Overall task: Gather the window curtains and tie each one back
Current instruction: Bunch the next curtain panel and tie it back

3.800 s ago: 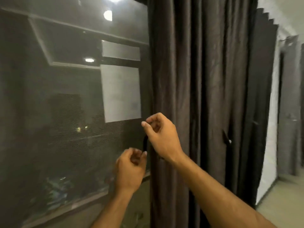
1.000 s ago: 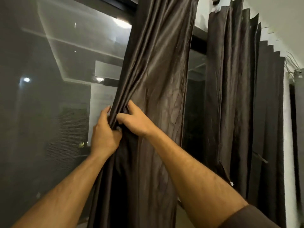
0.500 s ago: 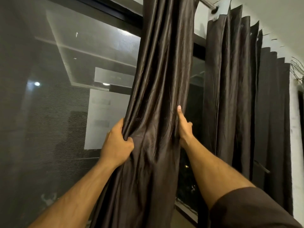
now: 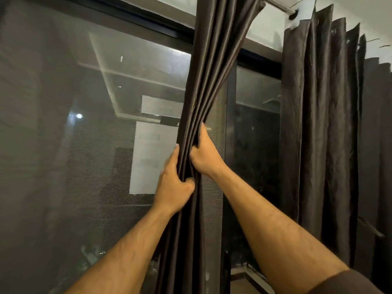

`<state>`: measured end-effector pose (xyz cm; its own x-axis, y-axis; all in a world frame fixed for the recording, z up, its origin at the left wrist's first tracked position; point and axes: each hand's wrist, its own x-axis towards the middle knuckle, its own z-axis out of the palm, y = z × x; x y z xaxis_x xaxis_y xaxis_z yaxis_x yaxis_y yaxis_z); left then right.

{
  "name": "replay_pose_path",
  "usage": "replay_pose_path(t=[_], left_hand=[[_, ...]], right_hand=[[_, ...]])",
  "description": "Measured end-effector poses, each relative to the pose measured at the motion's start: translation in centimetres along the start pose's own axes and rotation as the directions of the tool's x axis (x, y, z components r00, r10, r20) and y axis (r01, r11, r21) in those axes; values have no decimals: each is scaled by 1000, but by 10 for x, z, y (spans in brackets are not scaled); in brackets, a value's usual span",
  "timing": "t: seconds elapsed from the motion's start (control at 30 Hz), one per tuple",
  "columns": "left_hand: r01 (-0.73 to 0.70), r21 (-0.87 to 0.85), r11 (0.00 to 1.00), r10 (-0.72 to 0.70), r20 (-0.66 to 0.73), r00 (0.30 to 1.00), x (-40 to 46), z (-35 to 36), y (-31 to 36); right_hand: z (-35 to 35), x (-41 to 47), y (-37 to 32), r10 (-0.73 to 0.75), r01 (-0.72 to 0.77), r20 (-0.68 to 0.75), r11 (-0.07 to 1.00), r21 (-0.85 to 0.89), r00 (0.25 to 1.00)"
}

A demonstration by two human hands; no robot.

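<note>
Dark glass fills most of the frame: a large window point(image 4: 70, 132) with a fine mesh texture, reflecting a room's ceiling with recessed panels and a small round light at the left middle. On the glass, near the centre, sits a pale rectangular sheet point(image 4: 151, 158) with faint lines of writing too blurred to read; no brand or label can be made out anywhere. A black window frame point(image 4: 135, 16) runs along the top, and above it a white wall strip meets the ceiling at the upper right, where a curtain rod point(image 4: 277, 5) ends in a white bracket. In the centre of the frame hangs a dark brown, slightly shiny curtain point(image 4: 214, 66), bunched into a narrow column of folds from the top edge down to the bottom. The left hand point(image 4: 175, 183) grips the bunch from the left side, its thumb curled across the front folds and its fingers wrapped behind. Just above it the right hand point(image 4: 204, 153) clasps the same bunch from the right, fingers tucked into the pleats and one fingertip pointing upward. The two hands are nearly touching. A dark sleeve point(image 4: 350, 283) shows at the lower right corner. On the right side hangs a second curtain point(image 4: 318, 124) of the same cloth in loose pleats, well apart from the gathered one, with bare glass between them.
</note>
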<state>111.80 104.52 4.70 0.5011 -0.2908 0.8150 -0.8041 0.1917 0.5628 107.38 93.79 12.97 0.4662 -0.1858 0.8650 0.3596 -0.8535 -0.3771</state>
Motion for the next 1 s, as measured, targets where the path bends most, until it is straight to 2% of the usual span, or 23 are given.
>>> replay_pose_path(t=[0.13,0.27,0.57,0.7,0.77,0.87,0.93,1.0], left_hand=[[11,33,999,-6,-152,988,2,-31,1],[15,61,998,0,-246,969,2,-66,-2],[-1,131,991,63,-472,879,-13,-152,-9],[-2,185,983,100,-521,848,-18,-181,-10],[-15,216,976,120,-485,866,-17,-188,-10],[-7,193,981,92,-435,896,-19,-187,-7],[61,101,993,-9,-447,895,-20,-182,-5],[149,-28,988,-146,-463,874,-19,-182,-8]], right_hand=[[40,9,-28,-13,17,99,999,-35,995],[67,22,-59,-51,56,162,998,-27,985],[156,28,-129,-133,130,338,991,30,932],[181,27,-138,-182,146,277,978,146,943],[185,24,-132,-189,143,223,968,205,956],[181,11,-116,-123,53,201,946,321,972],[172,-2,-107,-40,-53,199,896,441,979],[163,-13,-97,117,-212,202,809,549,972]])
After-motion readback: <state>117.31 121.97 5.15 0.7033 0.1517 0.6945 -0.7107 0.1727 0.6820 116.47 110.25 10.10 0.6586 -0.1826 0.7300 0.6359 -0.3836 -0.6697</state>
